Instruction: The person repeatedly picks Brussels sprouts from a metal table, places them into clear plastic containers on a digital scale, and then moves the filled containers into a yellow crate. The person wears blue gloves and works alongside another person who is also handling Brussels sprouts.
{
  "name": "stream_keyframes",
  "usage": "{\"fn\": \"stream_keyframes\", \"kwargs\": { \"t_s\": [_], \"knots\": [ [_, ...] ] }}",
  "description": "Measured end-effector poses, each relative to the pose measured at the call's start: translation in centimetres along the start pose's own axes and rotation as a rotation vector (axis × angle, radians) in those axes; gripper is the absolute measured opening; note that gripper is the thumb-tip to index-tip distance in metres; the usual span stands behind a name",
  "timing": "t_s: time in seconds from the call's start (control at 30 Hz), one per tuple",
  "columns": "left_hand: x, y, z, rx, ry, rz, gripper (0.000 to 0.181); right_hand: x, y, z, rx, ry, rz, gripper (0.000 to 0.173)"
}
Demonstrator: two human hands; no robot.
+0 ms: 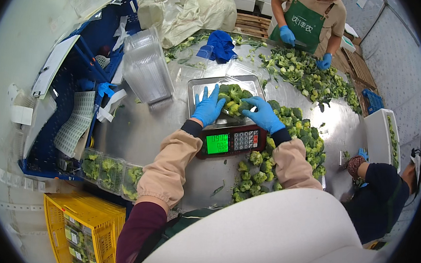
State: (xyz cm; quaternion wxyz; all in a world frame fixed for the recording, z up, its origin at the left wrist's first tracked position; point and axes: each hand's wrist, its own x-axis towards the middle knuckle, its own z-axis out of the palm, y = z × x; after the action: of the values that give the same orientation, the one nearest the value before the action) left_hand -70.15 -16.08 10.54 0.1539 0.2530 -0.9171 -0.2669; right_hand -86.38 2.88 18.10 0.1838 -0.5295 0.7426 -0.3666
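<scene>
A digital weighing scale with a steel pan [193, 93] and a lit green display [217, 143] stands before me. On the pan is a heap of broccoli florets [235, 92], apparently in a clear plastic tray mostly hidden beneath them. My left hand [207, 108], in a blue glove, rests against the heap's left side with fingers spread. At the right side, my gloved right hand [264, 115] curls its thumb and fingers around a broccoli floret [245, 107]. Loose broccoli florets [307, 138] lie piled on the steel table [134, 126], right of the scale.
Stacked clear plastic containers [147, 68] stand left of the scale. Filled boxes [110, 174] line the near left edge, beside blue crates [87, 60] and a yellow crate [84, 203]. A co-worker [306, 21] holds a knife beyond trimmings [309, 76]; another person [378, 194] works at right.
</scene>
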Motion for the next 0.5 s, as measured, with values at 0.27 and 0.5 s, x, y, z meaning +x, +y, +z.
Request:
{"fn": "stream_keyframes", "kwargs": {
  "t_s": [0.27, 0.5],
  "knots": [
    [-0.6, 0.5, 1.0, -0.116, 0.388, 0.187, 0.060, 1.5, -3.3, -0.1, 0.075, 0.121, -0.227, 0.044],
    [-1.5, 0.8, -0.2, -0.155, 0.312, 0.191, 0.058, 5.0, -0.2, 3.0, -0.558, 0.241, -0.277, 0.038]
  ]
}}
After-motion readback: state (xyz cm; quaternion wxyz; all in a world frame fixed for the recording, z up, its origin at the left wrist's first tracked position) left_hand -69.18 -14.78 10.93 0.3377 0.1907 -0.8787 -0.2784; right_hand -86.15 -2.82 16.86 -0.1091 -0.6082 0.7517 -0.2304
